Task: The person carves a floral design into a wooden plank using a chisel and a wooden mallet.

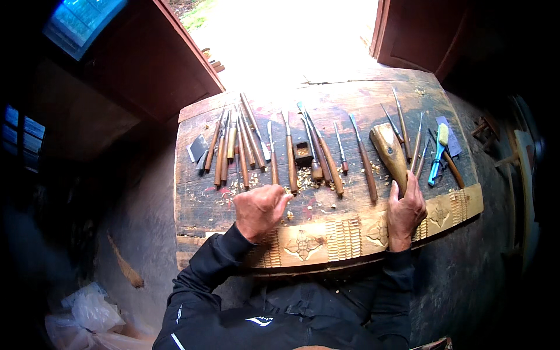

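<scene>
My left hand (259,207) is curled closed just behind the carved wooden board (303,251), below a row of chisels and gouges (291,163); whatever it may hold is hidden. My right hand (407,210) grips the handle of a wooden mallet (387,150), whose broad head points away from me. The board lies along the table's near edge, with carved flowers and ridged bands. Among the tools sit a small dark square block (303,153), wood chips, and, at the right, a blue-handled brush (437,160) on or beside a purple sheet (452,137).
The worn wooden table (361,87) faces a bright open doorway between dark red door leaves (146,58). A straw broom (125,265) and plastic bags (87,318) lie on the floor at the left. Wooden furniture (507,157) stands at the right.
</scene>
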`<state>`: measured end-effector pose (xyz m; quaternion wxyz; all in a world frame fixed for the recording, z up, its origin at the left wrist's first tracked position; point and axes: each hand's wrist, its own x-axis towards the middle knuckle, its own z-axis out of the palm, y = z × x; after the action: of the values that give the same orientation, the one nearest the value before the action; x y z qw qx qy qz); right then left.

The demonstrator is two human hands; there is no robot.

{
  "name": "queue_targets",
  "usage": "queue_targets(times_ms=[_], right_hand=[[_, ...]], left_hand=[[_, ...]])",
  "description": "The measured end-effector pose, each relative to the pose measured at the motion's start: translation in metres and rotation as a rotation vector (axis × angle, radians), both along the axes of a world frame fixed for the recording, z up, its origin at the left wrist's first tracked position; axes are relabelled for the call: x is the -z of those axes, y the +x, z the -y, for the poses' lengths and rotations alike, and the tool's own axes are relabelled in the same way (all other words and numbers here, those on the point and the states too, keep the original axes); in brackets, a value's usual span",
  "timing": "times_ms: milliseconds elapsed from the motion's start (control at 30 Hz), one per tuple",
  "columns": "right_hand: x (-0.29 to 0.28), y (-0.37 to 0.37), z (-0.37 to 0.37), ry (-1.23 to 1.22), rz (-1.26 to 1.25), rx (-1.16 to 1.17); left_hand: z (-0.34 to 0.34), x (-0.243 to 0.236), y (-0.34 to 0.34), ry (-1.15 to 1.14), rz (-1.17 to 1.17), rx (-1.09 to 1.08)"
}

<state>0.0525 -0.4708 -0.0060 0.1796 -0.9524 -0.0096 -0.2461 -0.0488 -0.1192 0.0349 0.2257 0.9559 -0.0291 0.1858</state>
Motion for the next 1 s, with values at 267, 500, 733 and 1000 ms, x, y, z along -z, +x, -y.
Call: queue_targets(times_ms=[267, 500, 733, 1000], right_hand=[[0.002, 0.001, 0.001, -0.012, 0.032, -0.016], [0.003, 0.001, 0.003, -0.031, 0.039, 0.003], [0.004, 0.001, 0.002, -0.088, 0.036, -0.007], [-0.003, 0.002, -0.002, -0.108, 0.019, -0.016]], left_hand=[[0.048, 0.003, 0.034, 0.212, 0.036, 0.275], [0.089, 0.018, 0.052, 0.232, 0.109, 0.463], [0.090, 0.028, 0.044, 0.262, 0.051, 0.521], [0.090, 0.021, 0.033, 0.168, 0.109, 0.499]])
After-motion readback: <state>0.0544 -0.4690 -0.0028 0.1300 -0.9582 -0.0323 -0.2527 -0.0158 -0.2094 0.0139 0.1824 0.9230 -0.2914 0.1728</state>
